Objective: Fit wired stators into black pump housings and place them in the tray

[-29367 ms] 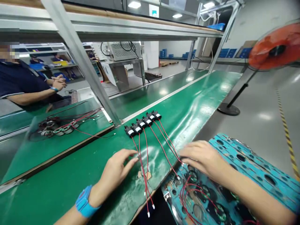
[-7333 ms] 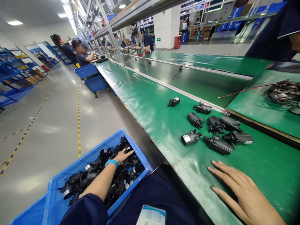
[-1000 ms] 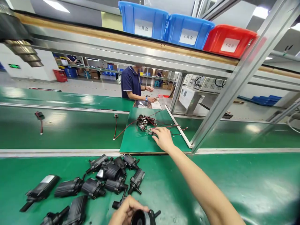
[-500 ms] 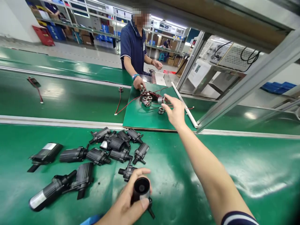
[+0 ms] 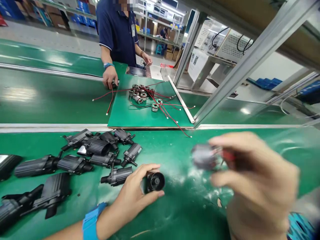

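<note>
My left hand is wrapped round a black pump housing, its round open end turned up toward me. Over the bench to the right, my right hand pinches a grey cylindrical motor stator with something red at its rear, blurred by motion. The stator is apart from the housing. Left of my left hand lie several black ribbed pump housings, some piled on one another. Farther off, a heap of stators with red wires rests on a green board.
Across the line stands a co-worker, one hand at a small part by the board's left edge. A white tube runs along the board's right side. A metal post slants up at the right.
My right hand has come back from the board with a stator in it. My left hand keeps the housing. The co-worker's hand has moved from the heap to the board's left edge.
</note>
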`<state>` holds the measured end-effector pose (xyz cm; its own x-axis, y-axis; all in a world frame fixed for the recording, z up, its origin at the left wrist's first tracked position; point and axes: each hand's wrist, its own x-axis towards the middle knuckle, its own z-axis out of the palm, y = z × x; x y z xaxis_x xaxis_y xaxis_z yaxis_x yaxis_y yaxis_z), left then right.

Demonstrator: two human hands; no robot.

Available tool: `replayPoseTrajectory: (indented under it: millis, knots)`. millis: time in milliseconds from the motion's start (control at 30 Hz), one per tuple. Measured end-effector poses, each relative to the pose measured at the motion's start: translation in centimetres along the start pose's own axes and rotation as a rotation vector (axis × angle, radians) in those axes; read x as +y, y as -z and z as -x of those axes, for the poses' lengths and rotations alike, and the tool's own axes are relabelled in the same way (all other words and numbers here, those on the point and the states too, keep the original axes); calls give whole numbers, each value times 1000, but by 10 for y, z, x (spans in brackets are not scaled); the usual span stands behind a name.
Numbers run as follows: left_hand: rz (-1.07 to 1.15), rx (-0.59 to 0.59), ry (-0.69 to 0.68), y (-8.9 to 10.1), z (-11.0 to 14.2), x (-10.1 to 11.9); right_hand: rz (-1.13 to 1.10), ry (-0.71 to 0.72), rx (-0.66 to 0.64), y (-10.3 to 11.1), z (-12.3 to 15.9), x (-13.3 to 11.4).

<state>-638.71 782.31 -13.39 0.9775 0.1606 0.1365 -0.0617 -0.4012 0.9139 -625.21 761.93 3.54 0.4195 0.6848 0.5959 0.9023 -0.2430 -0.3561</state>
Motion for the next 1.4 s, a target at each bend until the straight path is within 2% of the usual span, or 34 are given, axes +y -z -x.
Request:
replayPoseTrajectory:
  millis: [67,167,300,433,600,700,800,900,967,1200,1400]
  knots:
    - [5,37,9,-3,5,-2,-31,-15,-175,-19,17,-1]
    - [10,68,-36,-7,10,-2,-55,28,-276,-55,31,0]
    - [-39,120,-99,-7,11,-1,83,92,-249,-85,37,1]
    - [-112,109,-106,-5,9,-2,255,97,-162,-95,38,1]
    - [-181,96,-162,-1,9,0,354,86,-137,-110,42,2]
    - [-196,84,-202,0,9,1,373,50,-157,-111,42,2]
    - [-239,103,-216,1,10,1,264,-7,-321,-101,38,4]
    - [-269,111,-254,2,12,1,78,6,-515,-87,34,8]
    - [-258,76,-312,3,12,1,-14,18,-571,-82,32,11]
    - [-368,-17,-357,8,10,0,25,68,-562,-89,36,13]
    - [-480,-87,-386,16,9,13,32,101,-546,-91,40,12]
